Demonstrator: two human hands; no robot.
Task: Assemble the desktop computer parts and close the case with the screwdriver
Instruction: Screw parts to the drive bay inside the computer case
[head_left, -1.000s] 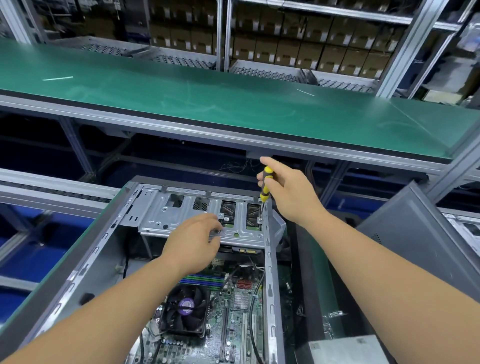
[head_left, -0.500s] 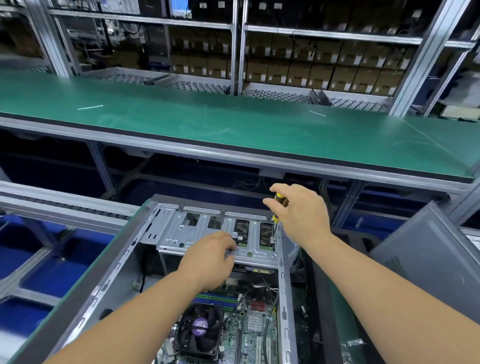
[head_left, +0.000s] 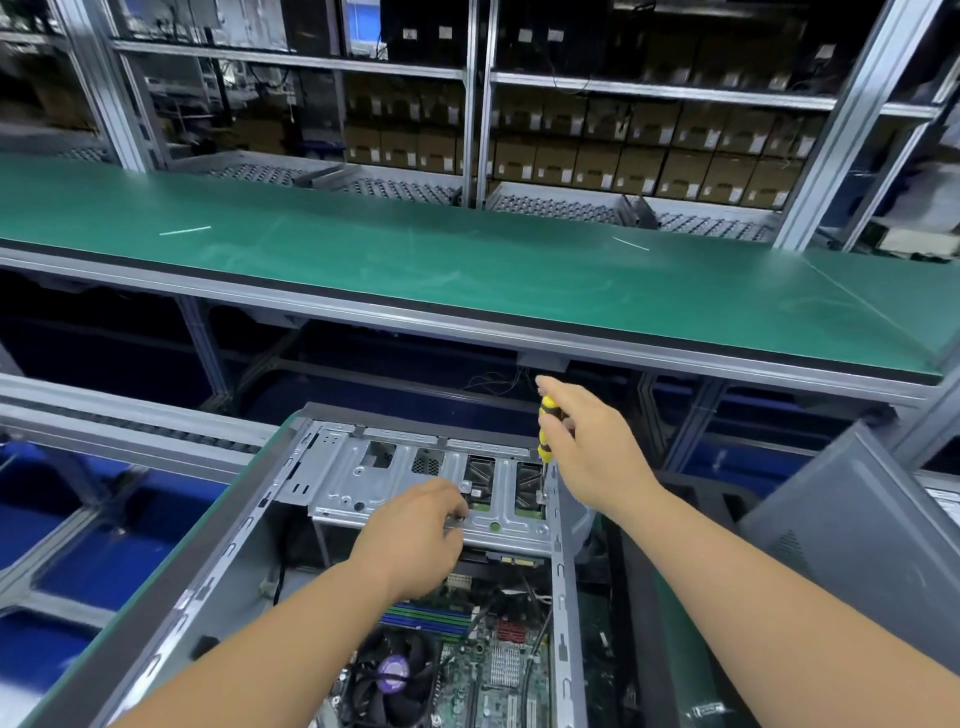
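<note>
The screwdriver (head_left: 544, 428), its handle banded yellow and black, stands nearly upright in the right hand (head_left: 592, 447), whose fingers are curled round the handle with the index finger stretched over its top end; the thin metal shaft runs down below those fingers and its tip meets the right end of the silver drive cage (head_left: 415, 480), close to the case's right wall. The cage spans the far end of the open computer case (head_left: 249, 551), which lies on its side with its interior facing up. The left hand (head_left: 415, 535) rests on the near edge of the cage, to the left of the screwdriver tip; its fingers are bent together against the metal and seem to pinch a small tab there, though the contact point is partly hidden by the hand itself. Nearer than the left fingers, inside the case, sits the motherboard (head_left: 498, 670) with a black cooling fan (head_left: 392, 675) bearing a purple hub. Just right of the right forearm, outside the case, a grey side panel (head_left: 852, 535) leans at a tilt. Beyond both sets of fingers runs a long green bench top (head_left: 467, 260), and behind that stand metal shelving racks (head_left: 478, 104) stacked with brown cardboard boxes (head_left: 649, 161).
</note>
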